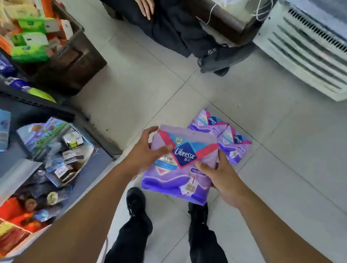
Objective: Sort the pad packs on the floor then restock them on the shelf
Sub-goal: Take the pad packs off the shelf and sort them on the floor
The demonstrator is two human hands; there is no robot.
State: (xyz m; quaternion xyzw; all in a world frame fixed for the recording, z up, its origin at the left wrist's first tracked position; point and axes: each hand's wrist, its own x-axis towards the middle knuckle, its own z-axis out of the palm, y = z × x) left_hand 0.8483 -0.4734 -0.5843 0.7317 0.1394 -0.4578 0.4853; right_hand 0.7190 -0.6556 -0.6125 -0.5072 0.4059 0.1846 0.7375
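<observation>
One pad pack sat between the left hand and right hand above the floor, two more packs lay side by side beyond it, the shelf stood left, and a vented unit stood far right.

- The held pad pack, centre frame: purple with white waves, pink-edged blue top, navy diamond logo.
- Two pad packs on the floor: the same purple, pink and blue.
- Floor tiles: pale grey.
- Packets in the upper-left bin: green, orange, cream.
</observation>
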